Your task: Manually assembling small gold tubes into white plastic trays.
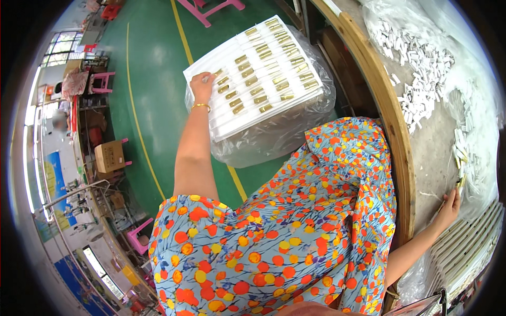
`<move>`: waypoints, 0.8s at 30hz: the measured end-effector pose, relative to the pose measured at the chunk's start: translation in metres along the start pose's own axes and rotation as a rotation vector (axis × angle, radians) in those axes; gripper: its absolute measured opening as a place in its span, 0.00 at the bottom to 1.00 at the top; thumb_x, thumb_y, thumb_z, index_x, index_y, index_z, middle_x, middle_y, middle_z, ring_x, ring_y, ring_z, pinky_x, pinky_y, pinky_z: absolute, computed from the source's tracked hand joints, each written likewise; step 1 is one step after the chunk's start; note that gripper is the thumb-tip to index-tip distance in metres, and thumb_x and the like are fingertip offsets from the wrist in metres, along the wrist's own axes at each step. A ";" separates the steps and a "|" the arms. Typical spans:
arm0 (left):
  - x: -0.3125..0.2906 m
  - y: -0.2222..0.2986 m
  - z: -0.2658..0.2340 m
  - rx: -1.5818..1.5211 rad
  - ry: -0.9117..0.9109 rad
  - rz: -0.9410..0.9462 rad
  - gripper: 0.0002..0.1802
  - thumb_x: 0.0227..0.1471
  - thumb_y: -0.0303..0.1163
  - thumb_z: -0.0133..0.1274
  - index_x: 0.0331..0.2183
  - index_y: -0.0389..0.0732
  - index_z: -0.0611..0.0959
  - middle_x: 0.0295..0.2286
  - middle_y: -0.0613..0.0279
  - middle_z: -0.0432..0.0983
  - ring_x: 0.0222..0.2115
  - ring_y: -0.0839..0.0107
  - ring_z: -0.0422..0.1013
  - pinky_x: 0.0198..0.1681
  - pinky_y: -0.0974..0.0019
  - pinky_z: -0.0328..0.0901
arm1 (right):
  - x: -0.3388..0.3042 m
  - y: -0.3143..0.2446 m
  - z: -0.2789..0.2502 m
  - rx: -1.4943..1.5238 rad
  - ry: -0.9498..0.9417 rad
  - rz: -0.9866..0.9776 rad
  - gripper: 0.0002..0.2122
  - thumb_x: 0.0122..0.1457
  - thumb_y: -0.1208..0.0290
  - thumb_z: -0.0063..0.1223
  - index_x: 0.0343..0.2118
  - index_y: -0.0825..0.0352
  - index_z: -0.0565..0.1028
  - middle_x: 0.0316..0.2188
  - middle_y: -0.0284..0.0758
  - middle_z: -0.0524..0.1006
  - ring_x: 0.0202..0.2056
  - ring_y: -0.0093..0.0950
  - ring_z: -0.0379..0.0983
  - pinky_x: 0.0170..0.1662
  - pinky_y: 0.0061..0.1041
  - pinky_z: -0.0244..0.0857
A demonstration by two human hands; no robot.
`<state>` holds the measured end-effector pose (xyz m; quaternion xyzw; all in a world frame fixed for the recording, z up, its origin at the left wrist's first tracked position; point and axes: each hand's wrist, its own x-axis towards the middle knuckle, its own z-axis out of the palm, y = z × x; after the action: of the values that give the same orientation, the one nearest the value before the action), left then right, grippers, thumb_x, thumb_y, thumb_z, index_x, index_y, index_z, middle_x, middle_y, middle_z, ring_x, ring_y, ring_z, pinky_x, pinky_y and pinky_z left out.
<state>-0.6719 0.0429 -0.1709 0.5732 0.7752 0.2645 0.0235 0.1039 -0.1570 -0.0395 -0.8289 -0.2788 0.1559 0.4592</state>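
My left hand (202,87) reaches to the left edge of a white foam tray (224,124). Its fingers are closed at a small gold-coloured tube (219,72) at the end of a row. Several more short gold tubes (251,81) lie in rows of slots across the tray. On the bench at the right, my right hand (449,208) pinches slim gold-coloured pieces (461,182) beside white tubes and clear plastic. How many pieces it holds is too small to tell.
White tubes (421,68) lie heaped on the wooden-edged bench (387,89). Stacked white trays (472,245) stand near my right forearm. Clear plastic (274,142) wraps the stack under the foam tray. A pink stool (203,13) stands on the green floor beyond; a cardboard box (109,156) is at left.
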 end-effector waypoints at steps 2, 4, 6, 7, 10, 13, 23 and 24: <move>-0.006 0.001 0.009 -0.006 0.196 -0.022 0.14 0.47 0.37 0.53 0.31 0.36 0.80 0.32 0.49 0.73 0.37 0.54 0.67 0.44 0.58 0.60 | 0.000 0.001 0.000 0.009 0.005 -0.004 0.14 0.57 0.64 0.49 0.43 0.65 0.74 0.27 0.24 0.72 0.22 0.11 0.61 0.22 0.11 0.47; -0.018 0.008 0.012 -0.111 0.234 -0.059 0.19 0.55 0.37 0.39 0.39 0.32 0.76 0.40 0.45 0.69 0.44 0.50 0.62 0.51 0.56 0.54 | 0.000 0.003 -0.003 0.013 0.020 -0.003 0.14 0.57 0.64 0.49 0.43 0.65 0.74 0.27 0.24 0.72 0.23 0.11 0.61 0.22 0.11 0.48; -0.035 0.007 0.019 -0.165 0.253 -0.072 0.21 0.57 0.39 0.36 0.42 0.32 0.73 0.44 0.45 0.65 0.47 0.51 0.59 0.53 0.57 0.51 | 0.003 0.005 -0.002 -0.036 -0.006 -0.015 0.14 0.57 0.64 0.49 0.43 0.65 0.73 0.30 0.24 0.73 0.24 0.13 0.62 0.25 0.12 0.51; -0.044 0.009 0.023 -0.220 0.268 -0.085 0.24 0.58 0.41 0.33 0.45 0.32 0.71 0.48 0.44 0.61 0.51 0.52 0.55 0.56 0.58 0.48 | 0.005 0.007 -0.001 -0.035 -0.006 -0.012 0.14 0.57 0.64 0.49 0.43 0.65 0.73 0.30 0.24 0.73 0.24 0.13 0.62 0.25 0.12 0.51; -0.048 0.035 0.020 -0.349 0.137 -0.115 0.27 0.59 0.44 0.30 0.49 0.30 0.66 0.53 0.45 0.53 0.56 0.55 0.48 0.59 0.61 0.43 | 0.008 0.010 -0.002 -0.056 -0.006 -0.019 0.14 0.57 0.65 0.48 0.44 0.66 0.73 0.33 0.26 0.73 0.26 0.14 0.63 0.29 0.12 0.55; -0.049 0.046 0.020 -0.428 0.126 -0.077 0.28 0.59 0.44 0.29 0.49 0.29 0.66 0.52 0.45 0.55 0.55 0.55 0.50 0.58 0.62 0.44 | 0.008 0.012 -0.003 -0.078 -0.013 -0.061 0.14 0.57 0.65 0.48 0.44 0.67 0.73 0.37 0.27 0.74 0.28 0.15 0.64 0.34 0.13 0.58; -0.033 0.038 0.018 -0.657 0.267 -0.376 0.33 0.59 0.50 0.28 0.48 0.29 0.67 0.49 0.48 0.63 0.51 0.61 0.59 0.55 0.64 0.51 | 0.012 0.018 -0.008 -0.043 -0.028 -0.008 0.15 0.57 0.65 0.48 0.44 0.67 0.73 0.37 0.26 0.74 0.28 0.15 0.64 0.33 0.13 0.57; -0.032 0.035 0.018 -0.790 0.268 -0.452 0.34 0.59 0.52 0.27 0.49 0.29 0.67 0.49 0.49 0.64 0.50 0.62 0.60 0.55 0.65 0.51 | 0.012 0.018 -0.009 -0.021 -0.031 0.000 0.15 0.57 0.65 0.49 0.45 0.67 0.73 0.37 0.26 0.74 0.28 0.15 0.63 0.33 0.13 0.57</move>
<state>-0.6239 0.0285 -0.1796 0.2981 0.7166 0.5991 0.1965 0.1239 -0.1632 -0.0503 -0.8311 -0.2874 0.1658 0.4462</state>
